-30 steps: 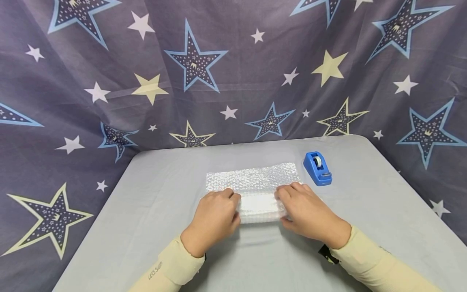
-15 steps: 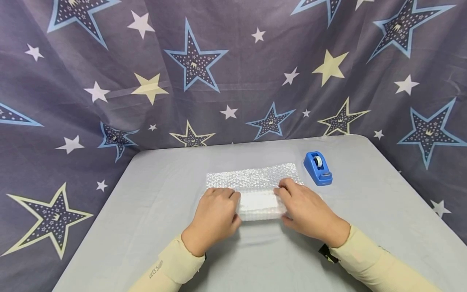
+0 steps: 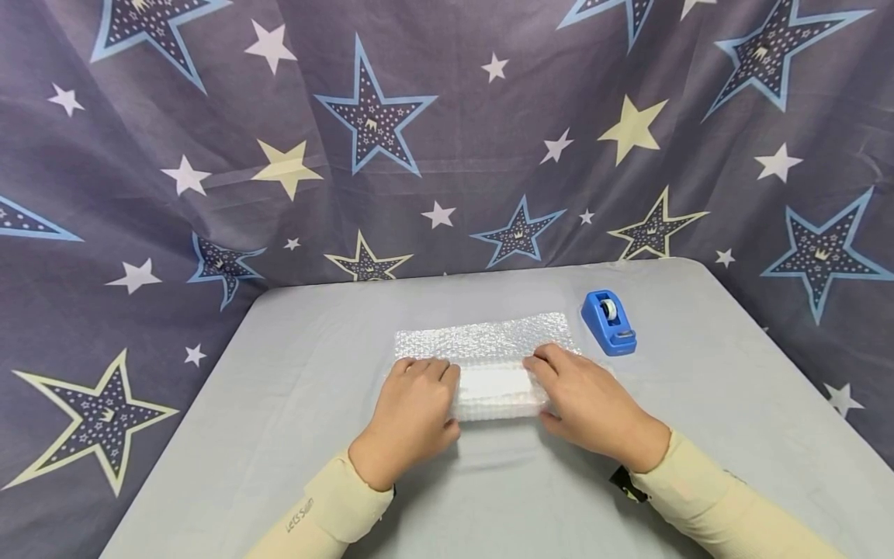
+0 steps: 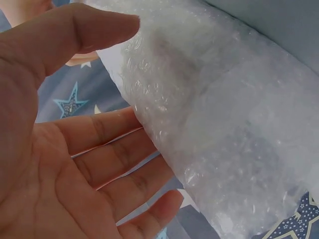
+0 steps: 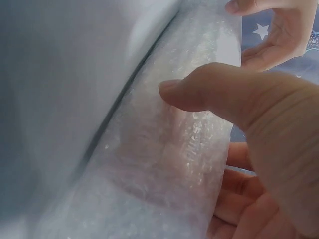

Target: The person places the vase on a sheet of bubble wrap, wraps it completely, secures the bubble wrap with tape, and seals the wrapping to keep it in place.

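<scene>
A sheet of clear bubble wrap (image 3: 482,339) lies on the table, its near part folded into a thick bundle with a plain white area (image 3: 492,383) showing between the hands. My left hand (image 3: 412,407) holds the bundle's left end, fingers over the top and thumb at the near side. In the left wrist view, the fingertips (image 4: 130,118) meet the wrap's edge. At the right end, my right hand (image 3: 590,400) grips the bundle. In the right wrist view its thumb (image 5: 184,92) lies over the wrap, with the fingers partly hidden behind. What is inside is blurred by the plastic.
A blue tape dispenser (image 3: 608,322) with a roll of tape stands beyond the right hand, beside the sheet's far right corner. The table (image 3: 314,349) has a pale grey cover. Behind it hangs a dark star-patterned cloth (image 3: 447,140).
The bundle has shifted very slightly away from me, its near edge a little farther up the table. The right fingers have shifted their hold on it. The left hand has barely moved.
</scene>
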`<move>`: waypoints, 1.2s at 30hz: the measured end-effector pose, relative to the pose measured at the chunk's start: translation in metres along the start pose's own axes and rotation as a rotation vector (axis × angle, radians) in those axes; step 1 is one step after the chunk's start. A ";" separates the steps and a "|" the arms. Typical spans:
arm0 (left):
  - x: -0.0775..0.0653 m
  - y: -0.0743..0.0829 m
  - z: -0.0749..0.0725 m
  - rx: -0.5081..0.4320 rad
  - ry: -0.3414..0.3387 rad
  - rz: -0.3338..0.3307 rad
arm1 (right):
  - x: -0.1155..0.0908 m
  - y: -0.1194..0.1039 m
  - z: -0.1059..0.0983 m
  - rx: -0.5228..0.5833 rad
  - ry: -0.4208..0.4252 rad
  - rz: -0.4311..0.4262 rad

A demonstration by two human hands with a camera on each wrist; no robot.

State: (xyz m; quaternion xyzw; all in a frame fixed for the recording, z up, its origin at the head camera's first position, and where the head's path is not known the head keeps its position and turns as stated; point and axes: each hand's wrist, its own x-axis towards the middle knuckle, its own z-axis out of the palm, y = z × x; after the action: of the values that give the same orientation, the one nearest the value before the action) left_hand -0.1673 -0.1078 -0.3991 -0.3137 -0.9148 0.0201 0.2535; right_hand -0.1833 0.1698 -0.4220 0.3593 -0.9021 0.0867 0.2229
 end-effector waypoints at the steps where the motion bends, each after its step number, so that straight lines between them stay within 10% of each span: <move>1: 0.000 0.000 0.000 -0.001 -0.004 0.000 | 0.000 0.000 0.000 0.002 -0.001 -0.002; 36: 0.015 -0.003 0.009 0.002 0.012 -0.017 | 0.014 0.006 -0.003 -0.087 -0.063 0.004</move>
State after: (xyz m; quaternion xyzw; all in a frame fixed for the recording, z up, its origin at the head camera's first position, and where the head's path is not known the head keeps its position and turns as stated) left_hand -0.1835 -0.1004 -0.4001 -0.3058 -0.9159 0.0172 0.2594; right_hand -0.1958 0.1668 -0.4133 0.3499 -0.9123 0.0364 0.2096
